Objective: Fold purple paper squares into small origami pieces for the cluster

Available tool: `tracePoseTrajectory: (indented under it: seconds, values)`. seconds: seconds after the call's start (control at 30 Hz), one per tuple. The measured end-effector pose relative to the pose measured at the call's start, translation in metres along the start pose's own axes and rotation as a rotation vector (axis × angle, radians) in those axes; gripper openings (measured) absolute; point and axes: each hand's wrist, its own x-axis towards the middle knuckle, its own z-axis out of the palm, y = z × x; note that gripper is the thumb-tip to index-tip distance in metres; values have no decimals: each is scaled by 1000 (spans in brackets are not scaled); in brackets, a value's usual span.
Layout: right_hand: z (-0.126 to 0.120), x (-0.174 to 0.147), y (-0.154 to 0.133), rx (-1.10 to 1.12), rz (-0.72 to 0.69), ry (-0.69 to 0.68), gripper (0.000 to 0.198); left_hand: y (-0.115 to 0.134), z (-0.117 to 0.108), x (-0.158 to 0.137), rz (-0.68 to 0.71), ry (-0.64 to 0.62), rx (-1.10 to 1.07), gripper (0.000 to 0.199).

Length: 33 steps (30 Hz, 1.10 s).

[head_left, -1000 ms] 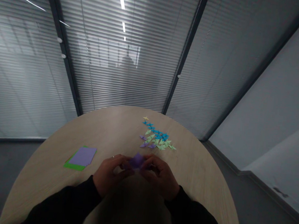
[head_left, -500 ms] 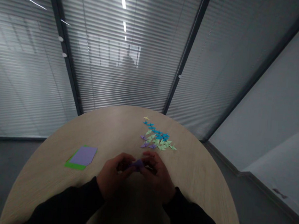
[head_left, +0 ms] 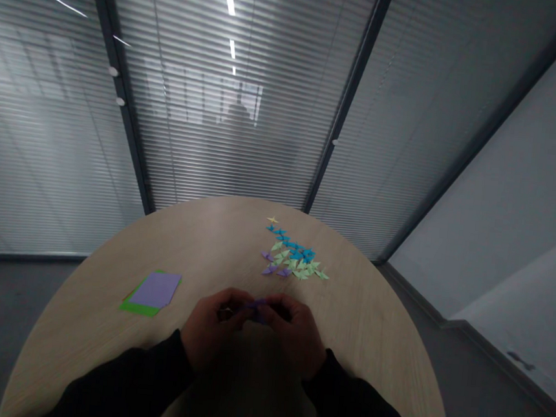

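Observation:
Between my fingertips is a small folded piece of purple paper (head_left: 258, 305), mostly covered by the fingers. My left hand (head_left: 212, 323) pinches its left side, and my right hand (head_left: 294, 330) grips the right side with thumb and fingers closed. Both hands are near the middle of the round table. Beyond them lie several small folded paper figures with pointed tips: purple ones (head_left: 269, 269), pale green ones (head_left: 302, 269), blue ones (head_left: 298, 251) and a yellow one (head_left: 272, 219) farthest off.
On the left of the round wooden table (head_left: 207, 241) lies a stack of square paper sheets (head_left: 157, 289), purple over green. Glass panels with blinds (head_left: 235, 140) stand behind the table, and a white wall (head_left: 515, 223) is on the right.
My right hand's raised fingers have come down and closed on the purple paper. Less of the paper shows now. The figures and the stack have not moved.

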Motion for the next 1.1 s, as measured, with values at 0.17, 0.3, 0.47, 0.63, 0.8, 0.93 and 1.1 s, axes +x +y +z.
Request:
tracePoseTrajectory:
  seconds: [0.17,0.3,0.47,0.63,0.8,0.93,1.1]
  values:
    - [-1,2,2,39,12,1,25,0,0,1,-33,12,-25,24]
    - [0,1,2,68,45,4,26,2,0,1,-44,5,-29,25]
    - [0,1,2,70,35,6,26,5,0,0,-52,-8,-33,27]
    - [-1,3,4,64,49,15,28,3,0,1,-61,-5,-37,30]
    - [-1,2,5,119,54,1,30,2,0,3,-69,30,-34,31]
    - [0,1,3,122,67,8,31,4,0,2,-74,28,-35,32]
    - [0,2,4,113,65,39,30,7,0,0,-81,19,-27,33]
